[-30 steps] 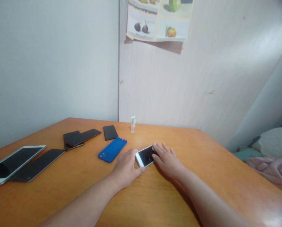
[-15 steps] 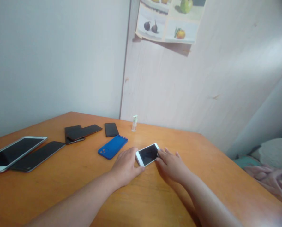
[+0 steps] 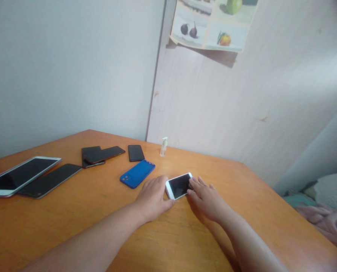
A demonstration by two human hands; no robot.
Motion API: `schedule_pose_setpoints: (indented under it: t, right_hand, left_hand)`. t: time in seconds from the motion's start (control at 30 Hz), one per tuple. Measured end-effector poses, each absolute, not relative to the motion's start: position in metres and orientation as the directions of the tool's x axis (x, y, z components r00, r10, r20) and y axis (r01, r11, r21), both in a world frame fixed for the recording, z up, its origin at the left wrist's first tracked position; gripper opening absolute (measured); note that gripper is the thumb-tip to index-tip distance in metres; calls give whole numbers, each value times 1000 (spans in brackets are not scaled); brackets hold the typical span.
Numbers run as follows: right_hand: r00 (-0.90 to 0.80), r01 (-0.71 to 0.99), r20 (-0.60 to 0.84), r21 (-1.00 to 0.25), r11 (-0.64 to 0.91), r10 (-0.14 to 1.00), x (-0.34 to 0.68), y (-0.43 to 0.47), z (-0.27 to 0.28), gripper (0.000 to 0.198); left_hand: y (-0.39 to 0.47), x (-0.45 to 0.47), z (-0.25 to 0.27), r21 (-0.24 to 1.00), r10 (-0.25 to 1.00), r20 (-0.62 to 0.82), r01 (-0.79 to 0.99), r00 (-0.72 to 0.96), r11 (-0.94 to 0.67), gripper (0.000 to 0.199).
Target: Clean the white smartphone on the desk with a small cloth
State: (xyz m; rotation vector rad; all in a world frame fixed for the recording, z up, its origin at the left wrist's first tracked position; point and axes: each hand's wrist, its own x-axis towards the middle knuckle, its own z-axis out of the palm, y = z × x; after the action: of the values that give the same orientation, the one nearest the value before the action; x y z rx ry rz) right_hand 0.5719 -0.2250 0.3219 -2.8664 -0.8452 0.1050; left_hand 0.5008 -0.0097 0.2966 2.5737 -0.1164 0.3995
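A white smartphone (image 3: pixel 180 186) with a dark screen is tilted slightly above or against the wooden table in front of me. My left hand (image 3: pixel 154 199) grips its left end, the thumb at the near corner and the fingers behind the far one. At the other end, my right hand (image 3: pixel 207 196) rests its stretched, slightly spread fingers on the phone's right edge and screen. Left of the phone lies a blue phone case (image 3: pixel 137 173) with camera cutouts, close to my left fingers but apart from them.
A small clear pump bottle (image 3: pixel 163 147) stands near the back of the table (image 3: pixel 168 234). One black phone (image 3: pixel 136 153) lies behind the blue case. Further left are two overlapping dark phones (image 3: pixel 106 154), a large dark device (image 3: pixel 53 180) and a white tablet (image 3: pixel 23 175).
My view has turned slightly left, so most things sit a little further right. Both hands stay at the white smartphone, with hardly any change in their pose.
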Motion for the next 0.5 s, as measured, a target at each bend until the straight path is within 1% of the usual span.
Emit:
schedule_pose_setpoints:
  t: [0.13,0.2,0.27,0.33,0.43,0.47,0.5]
  right_hand:
    - [853,516,17,-180,-838,522,586,-219,308,63]
    - [877,478,33,-166,-862,480,588,-219,306,64]
    - [880,474,39,-159,-866,474,582,-218,308,62]
    - [836,544,33,-172,-821,548,568,-215,313,60]
    - [671,724,10,-226,-652,742,547,-206,320,59]
    - [619,763,5,-243,-599,785,544,-204,322,58]
    - [592,780,2,-251,-573,806,544,-203,322,57]
  left_hand:
    - [-10,501,295,493,-4,321,-171,947,-853,36]
    - [-11,501,295,498,-1,322,-170,947,-851,36]
    - [-11,501,296,496,-3,317,-169,948,-852,35]
    - [-11,501,296,491,-6,312,-167,950,-855,35]
    - [-10,501,295,492,-9,311,-169,950,-854,37]
    - [-10,501,295,494,-12,315,-175,949,-851,37]
    - [-10,501,295,495,-15,319,-181,948,-850,36]
